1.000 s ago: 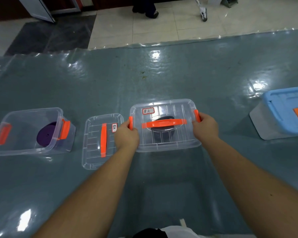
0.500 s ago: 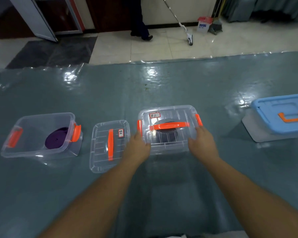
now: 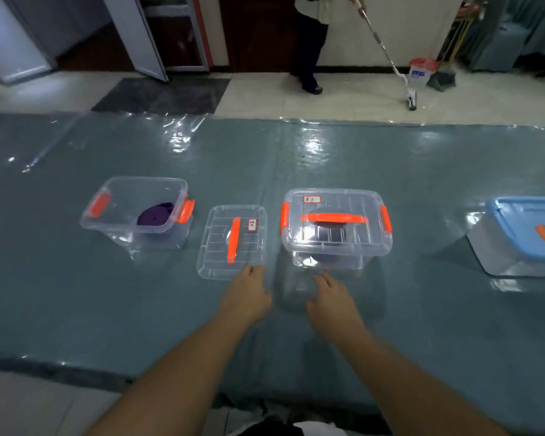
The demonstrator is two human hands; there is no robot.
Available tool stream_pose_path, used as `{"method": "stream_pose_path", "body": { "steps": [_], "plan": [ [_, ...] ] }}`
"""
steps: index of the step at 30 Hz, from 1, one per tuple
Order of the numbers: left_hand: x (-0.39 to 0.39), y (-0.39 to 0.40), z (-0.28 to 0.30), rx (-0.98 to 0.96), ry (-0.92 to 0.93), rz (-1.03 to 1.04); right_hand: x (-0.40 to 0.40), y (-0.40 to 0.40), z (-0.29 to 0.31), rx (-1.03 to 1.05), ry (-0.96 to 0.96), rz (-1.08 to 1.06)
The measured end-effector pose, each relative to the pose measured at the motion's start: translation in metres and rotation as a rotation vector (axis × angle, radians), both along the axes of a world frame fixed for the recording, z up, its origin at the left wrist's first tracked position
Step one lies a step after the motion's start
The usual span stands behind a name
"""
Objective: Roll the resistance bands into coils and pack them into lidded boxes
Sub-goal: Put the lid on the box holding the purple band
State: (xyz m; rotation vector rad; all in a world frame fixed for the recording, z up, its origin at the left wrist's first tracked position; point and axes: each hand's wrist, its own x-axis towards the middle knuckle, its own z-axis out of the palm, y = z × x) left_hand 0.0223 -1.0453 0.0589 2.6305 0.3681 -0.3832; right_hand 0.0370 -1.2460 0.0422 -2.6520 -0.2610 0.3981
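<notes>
— What were the hands doing at that moment?

— Both were empty. The left hand (image 3: 245,294) hovered low over the grey-green plastic-covered table (image 3: 422,171), fingers loosely spread, tips just short of the near edge of the loose clear plastic lid with an orange handle (image 3: 232,242). The right hand (image 3: 330,298) lay beside it, fingers relaxed and slightly fanned, gripping nothing.

— And the bands?

— One dark coil (image 3: 331,232) sat inside the clear lidded box with orange side latches (image 3: 335,228), just beyond the right hand. Lid on, latches apparently down; I judged that box done, which would explain why neither hand touched it.

— The other?

— A purple coiled band (image 3: 155,214) lay in the open clear box with orange latches (image 3: 136,209), well off beyond the left hand, leftward. Its lid was the loose one, lying flat between the two boxes, handle up, presumably parked there to keep the box mouth free for the coil.

— So the next step?

— Likely the left hand takes that lid across to the open box. It is thin and flat on slick sheeting, so lifting an edge may be fiddly.

— Anything else nearby?

— A blue-lidded box (image 3: 529,234) stood far to the right hand's side.
</notes>
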Motion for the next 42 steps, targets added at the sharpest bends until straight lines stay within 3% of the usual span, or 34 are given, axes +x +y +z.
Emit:
{"method": "stream_pose_path", "body": {
  "steps": [10,20,31,42],
  "plan": [
    [-0.106,0.060,0.002,0.173,0.146,0.113,-0.053,0.058,-0.027,-0.136,0.224,0.209],
    [-0.158,0.169,0.002,0.181,0.096,0.254,-0.055,0.182,-0.015,-0.222,0.086,0.329],
    [-0.180,0.351,-0.025,0.079,0.129,0.165,-0.076,0.351,-0.020,-0.241,0.170,0.160],
    [-0.160,0.418,-0.035,0.062,0.175,0.046,-0.094,0.380,-0.036,-0.277,0.327,-0.046]
  ]
}}
